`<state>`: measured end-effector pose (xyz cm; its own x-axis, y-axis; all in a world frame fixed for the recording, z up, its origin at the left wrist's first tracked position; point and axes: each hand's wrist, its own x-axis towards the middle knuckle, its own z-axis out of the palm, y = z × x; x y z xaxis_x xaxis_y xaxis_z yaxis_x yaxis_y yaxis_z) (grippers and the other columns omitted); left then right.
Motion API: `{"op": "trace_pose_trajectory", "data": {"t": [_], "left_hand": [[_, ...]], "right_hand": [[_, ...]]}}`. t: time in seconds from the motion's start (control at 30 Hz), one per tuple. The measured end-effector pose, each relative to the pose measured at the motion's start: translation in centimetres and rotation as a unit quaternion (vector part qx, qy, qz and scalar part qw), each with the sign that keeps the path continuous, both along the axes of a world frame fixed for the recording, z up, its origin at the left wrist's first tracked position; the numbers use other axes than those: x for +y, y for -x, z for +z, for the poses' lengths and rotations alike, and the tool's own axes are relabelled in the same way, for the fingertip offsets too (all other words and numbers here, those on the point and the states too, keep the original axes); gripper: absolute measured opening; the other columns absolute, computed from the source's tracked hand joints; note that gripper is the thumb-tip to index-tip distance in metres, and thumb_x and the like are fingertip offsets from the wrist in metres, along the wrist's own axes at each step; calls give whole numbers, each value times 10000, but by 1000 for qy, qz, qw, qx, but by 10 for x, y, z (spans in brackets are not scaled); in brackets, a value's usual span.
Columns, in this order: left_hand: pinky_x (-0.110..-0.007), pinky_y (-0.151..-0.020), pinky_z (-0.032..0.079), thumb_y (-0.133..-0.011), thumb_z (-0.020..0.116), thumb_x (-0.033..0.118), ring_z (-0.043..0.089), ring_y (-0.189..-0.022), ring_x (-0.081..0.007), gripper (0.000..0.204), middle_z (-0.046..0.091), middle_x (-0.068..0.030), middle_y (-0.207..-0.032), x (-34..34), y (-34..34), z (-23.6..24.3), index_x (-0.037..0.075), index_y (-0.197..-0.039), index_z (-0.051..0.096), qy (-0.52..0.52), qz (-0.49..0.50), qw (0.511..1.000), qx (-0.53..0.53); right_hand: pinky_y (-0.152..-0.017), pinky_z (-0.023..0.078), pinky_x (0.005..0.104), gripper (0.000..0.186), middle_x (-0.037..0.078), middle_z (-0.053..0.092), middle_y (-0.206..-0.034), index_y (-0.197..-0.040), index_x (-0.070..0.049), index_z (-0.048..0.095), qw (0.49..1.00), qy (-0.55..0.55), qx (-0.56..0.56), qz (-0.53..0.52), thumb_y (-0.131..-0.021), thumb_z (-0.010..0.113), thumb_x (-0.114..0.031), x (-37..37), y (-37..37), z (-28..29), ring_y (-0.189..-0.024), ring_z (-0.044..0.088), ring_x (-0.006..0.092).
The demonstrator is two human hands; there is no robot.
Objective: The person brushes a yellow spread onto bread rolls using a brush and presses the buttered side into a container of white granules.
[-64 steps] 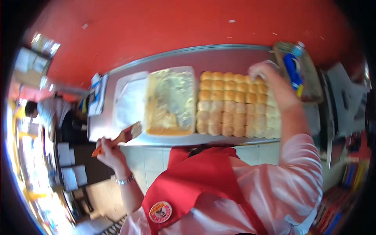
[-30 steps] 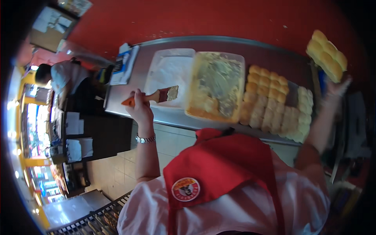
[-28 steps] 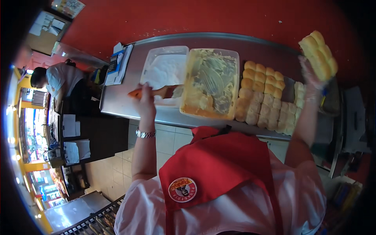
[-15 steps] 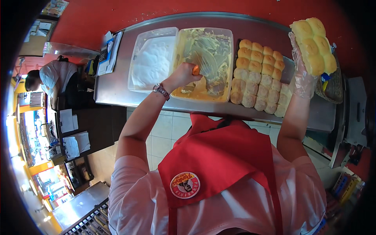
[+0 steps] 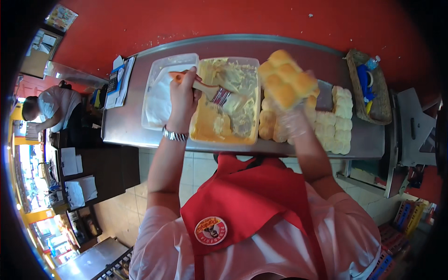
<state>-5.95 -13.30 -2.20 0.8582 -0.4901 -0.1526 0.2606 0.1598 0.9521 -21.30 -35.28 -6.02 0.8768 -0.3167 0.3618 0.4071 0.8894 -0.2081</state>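
My left hand (image 5: 185,93) is closed round the handle of a wide pastry brush (image 5: 220,96). The bristles hover over or touch the contents of a plastic tub (image 5: 257,107); I cannot tell which. Creamy yellow spread (image 5: 210,128) lies thick at its near side and is smeared thin farther back. In a clear plastic glove, my right hand (image 5: 295,122) grips a slab of joined golden bread rolls (image 5: 285,79), raised just right of the tub and slightly blurred. Beneath and beside it, more joined rolls (image 5: 333,123) sit on the table, partly hidden by my hand and the slab.
Left of the spread, a second tub holds white powder (image 5: 157,100). A wicker basket (image 5: 380,109) with a bottle and blue items stands at the table's right end. Papers and a calculator (image 5: 113,81) lie at the left end. Another person (image 5: 58,107) leans over a counter farther left.
My right hand has brought the roll slab leftward from the far right to beside the spread tub. My left hand has shifted left, turning the brush so its handle points left. The view has shifted.
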Motion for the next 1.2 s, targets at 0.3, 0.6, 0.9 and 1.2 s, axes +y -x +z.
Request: {"op": "trace_pose_trajectory", "data": {"t": [0.3,0.6,0.9,1.2], "left_hand": [[-298,-455,422,-695,710,111,489,-527,-164,116,416,-6,-617,19,109,52,111,-682,594,-32,-52,575,-816],[-274,-458,418,-866,624,191,520,-498,-84,271,584,-55,-588,21,-64,105,-7,-683,595,-87,147,927,-335],[-304,-549,466,-722,674,68,577,-616,-190,56,580,-59,-698,28,69,64,73,-723,619,-29,-113,682,-722],[-264,-456,394,-829,601,71,498,-489,-111,106,620,-62,-689,12,-29,87,18,-738,607,-70,159,854,-491]], "right_hand": [[-610,504,323,299,100,545,-921,-1074,-52,505,998,5,-36,48,-870,621,-237,72,-82,4,-812,551,179],[-653,554,311,387,84,596,-1052,-1164,-78,525,995,2,83,61,-872,629,-310,108,-78,31,-887,620,173],[-780,543,331,473,105,603,-1130,-1211,-58,523,991,79,93,-46,-870,595,-378,96,-90,33,-984,621,218],[-830,530,354,468,133,600,-1134,-1205,-31,525,998,13,60,18,-882,552,-369,86,-96,24,-998,616,247]]}}
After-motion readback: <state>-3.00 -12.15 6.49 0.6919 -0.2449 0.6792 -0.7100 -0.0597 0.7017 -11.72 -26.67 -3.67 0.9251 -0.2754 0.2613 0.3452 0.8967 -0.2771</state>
